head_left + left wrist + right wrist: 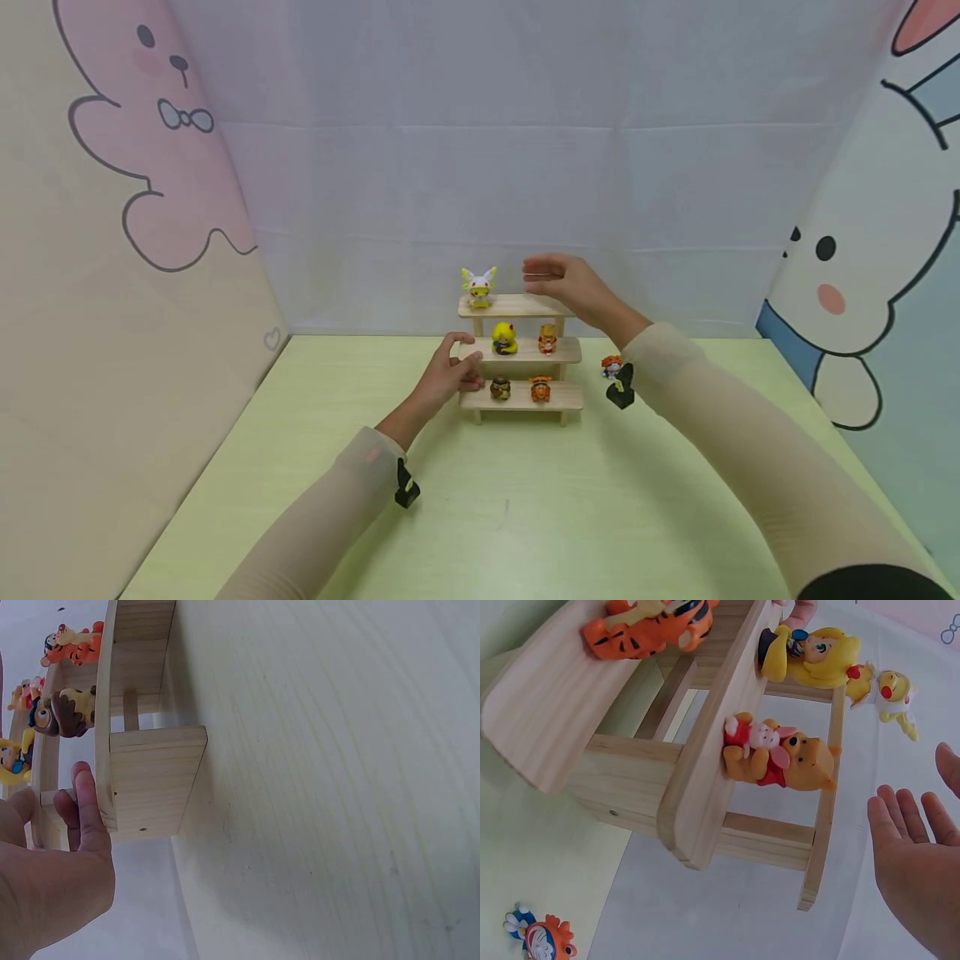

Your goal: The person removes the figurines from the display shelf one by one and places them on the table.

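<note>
Shelf [525, 352] touches left fingers [89, 804], apart from right fingers [886, 823]

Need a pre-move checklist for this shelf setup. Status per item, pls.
1. Right hand empty: ok, nothing in it, fingers near the top board.
2. Left hand on the wooden shelf: ok, at its left end.
3. Shelf held firmly: cannot tell, contact shows but force doesn't.
4. White-and-yellow figure upright: ok, on the top board's left end.
5. Room on the top board: ok, bare just right of that figure.
6. Every figure on the shelf: not ok, the orange-and-blue figure is on the table, right of the shelf.
</note>
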`<state>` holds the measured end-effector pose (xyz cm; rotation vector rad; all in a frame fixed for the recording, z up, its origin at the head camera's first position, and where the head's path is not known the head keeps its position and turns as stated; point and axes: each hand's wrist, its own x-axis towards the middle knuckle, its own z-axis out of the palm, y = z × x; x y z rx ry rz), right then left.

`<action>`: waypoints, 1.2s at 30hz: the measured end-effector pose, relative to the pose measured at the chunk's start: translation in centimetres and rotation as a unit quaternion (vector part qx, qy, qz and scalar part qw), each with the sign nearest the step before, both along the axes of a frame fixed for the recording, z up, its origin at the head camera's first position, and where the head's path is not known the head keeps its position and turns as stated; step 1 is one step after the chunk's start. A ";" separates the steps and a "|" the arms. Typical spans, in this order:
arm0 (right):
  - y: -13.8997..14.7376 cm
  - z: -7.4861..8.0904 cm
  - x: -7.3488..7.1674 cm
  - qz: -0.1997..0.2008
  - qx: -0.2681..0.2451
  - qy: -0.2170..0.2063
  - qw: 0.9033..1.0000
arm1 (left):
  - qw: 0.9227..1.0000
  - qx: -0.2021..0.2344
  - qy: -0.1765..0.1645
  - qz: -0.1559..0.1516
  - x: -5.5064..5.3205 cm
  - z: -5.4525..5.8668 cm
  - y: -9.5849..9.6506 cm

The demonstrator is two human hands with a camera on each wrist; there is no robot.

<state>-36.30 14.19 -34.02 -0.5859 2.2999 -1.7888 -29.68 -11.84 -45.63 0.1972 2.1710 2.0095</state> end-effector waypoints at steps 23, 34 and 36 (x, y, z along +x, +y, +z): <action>-5.0 0.6 -0.1 0.035 0.050 -0.008 0.998 | 1.000 -0.001 -0.011 -0.002 0.0 0.1 0.0; -6.5 0.7 -0.3 0.054 0.078 -0.016 0.995 | 1.000 -0.004 -0.012 0.002 0.0 0.2 -0.1; -6.8 0.6 -0.4 0.056 0.080 -0.016 0.995 | 1.000 -0.006 -0.012 0.001 0.1 0.2 -0.1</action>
